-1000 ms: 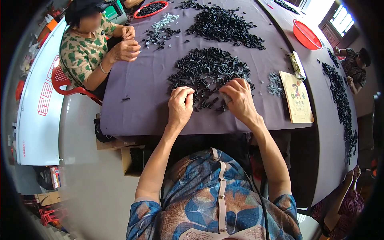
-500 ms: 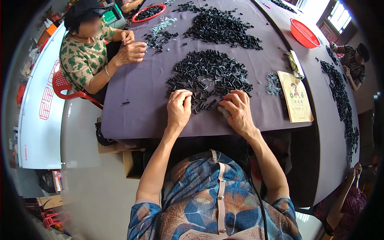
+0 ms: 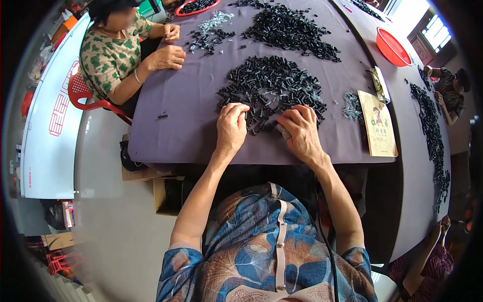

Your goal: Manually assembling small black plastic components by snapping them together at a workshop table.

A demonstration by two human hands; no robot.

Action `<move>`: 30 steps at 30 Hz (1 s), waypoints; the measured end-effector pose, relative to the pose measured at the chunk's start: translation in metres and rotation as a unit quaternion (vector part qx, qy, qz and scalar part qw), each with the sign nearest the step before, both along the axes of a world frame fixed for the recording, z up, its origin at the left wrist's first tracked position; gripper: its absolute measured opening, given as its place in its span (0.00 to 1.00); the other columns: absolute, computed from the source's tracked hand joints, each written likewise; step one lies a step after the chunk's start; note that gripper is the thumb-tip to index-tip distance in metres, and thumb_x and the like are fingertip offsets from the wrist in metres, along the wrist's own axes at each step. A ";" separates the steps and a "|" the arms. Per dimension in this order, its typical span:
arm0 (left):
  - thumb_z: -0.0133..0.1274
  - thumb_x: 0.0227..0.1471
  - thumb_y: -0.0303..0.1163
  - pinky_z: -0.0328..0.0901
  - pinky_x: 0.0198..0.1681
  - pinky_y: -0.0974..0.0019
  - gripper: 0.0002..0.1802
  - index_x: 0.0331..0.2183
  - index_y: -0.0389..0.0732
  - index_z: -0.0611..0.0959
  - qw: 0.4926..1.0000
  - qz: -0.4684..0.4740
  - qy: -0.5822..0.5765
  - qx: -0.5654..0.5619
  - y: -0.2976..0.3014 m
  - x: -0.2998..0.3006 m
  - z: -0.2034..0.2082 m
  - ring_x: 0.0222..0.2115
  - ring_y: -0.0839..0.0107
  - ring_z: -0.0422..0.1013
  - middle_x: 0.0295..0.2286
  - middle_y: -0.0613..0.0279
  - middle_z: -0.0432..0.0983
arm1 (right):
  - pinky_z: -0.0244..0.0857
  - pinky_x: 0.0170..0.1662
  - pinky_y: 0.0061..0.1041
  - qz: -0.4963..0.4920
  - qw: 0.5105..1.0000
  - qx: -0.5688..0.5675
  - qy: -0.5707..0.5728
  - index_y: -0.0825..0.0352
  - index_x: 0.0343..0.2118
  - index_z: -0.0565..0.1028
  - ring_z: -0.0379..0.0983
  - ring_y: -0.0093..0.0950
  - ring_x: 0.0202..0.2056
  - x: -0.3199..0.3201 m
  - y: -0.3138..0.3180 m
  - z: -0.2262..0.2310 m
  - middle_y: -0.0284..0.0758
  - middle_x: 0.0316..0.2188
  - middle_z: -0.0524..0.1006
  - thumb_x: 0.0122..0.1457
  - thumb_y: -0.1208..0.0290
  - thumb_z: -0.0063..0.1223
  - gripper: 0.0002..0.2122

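A pile of small black plastic pieces (image 3: 274,75) lies on the purple-grey tablecloth in front of me, with some clear bits mixed in. My left hand (image 3: 232,130) rests at the pile's near left edge, thumb and fingers pinched together; what they hold, if anything, is hidden. At the near right edge, my right hand (image 3: 303,132) is curled around a greyish lump (image 3: 284,132), partly covered by the fingers, its kind unclear. Several loose black pieces lie between both hands.
A larger black pile (image 3: 289,30) lies farther back. Right of my pile are small clear pieces (image 3: 352,106), a yellow booklet (image 3: 377,123) and a red basket (image 3: 393,48). Another person (image 3: 113,55) sits at the left, hands over the table; others work at the right.
The view has shifted slightly, so the table sits a little differently in it. Both hands stay at the pile's near edge, their grips much the same.
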State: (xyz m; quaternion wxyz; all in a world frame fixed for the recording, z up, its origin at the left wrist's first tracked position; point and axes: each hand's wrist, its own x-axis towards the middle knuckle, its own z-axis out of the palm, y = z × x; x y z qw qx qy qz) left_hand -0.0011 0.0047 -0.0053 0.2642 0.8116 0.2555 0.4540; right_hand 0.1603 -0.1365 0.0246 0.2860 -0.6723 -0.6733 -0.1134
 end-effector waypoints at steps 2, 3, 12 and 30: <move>0.51 0.48 0.18 0.67 0.42 0.59 0.07 0.32 0.36 0.80 1.000 0.004 0.002 0.003 0.000 -0.001 0.000 0.37 0.57 0.72 0.33 0.57 0.77 | 0.52 0.59 0.44 0.001 1.000 0.005 0.003 0.62 0.36 0.79 0.64 0.36 0.49 0.001 -0.002 -0.002 0.32 0.39 0.74 0.41 0.77 0.58 0.15; 0.51 0.47 0.18 0.67 0.42 0.59 0.07 0.31 0.36 0.80 1.000 0.005 -0.002 -0.003 0.000 -0.001 -0.001 0.37 0.57 0.72 0.33 0.57 0.77 | 0.52 0.59 0.44 -0.001 1.000 0.011 0.007 0.62 0.36 0.79 0.64 0.36 0.49 0.002 -0.004 -0.002 0.32 0.39 0.74 0.41 0.77 0.58 0.15; 0.51 0.47 0.17 0.68 0.40 0.60 0.06 0.31 0.35 0.80 0.999 0.008 -0.016 -0.039 0.000 -0.003 0.000 0.35 0.57 0.73 0.32 0.56 0.77 | 0.54 0.58 0.44 -0.017 0.998 0.046 0.026 0.64 0.40 0.77 0.63 0.40 0.52 0.002 -0.010 -0.010 0.34 0.41 0.73 0.35 0.82 0.54 0.22; 0.50 0.48 0.18 0.69 0.40 0.61 0.07 0.31 0.35 0.81 1.000 0.005 -0.003 -0.011 0.001 0.001 0.001 0.35 0.58 0.75 0.32 0.55 0.78 | 0.59 0.53 0.39 -0.130 0.978 0.154 0.053 0.64 0.37 0.77 0.68 0.39 0.47 0.057 -0.034 0.000 0.35 0.37 0.75 0.40 0.84 0.52 0.17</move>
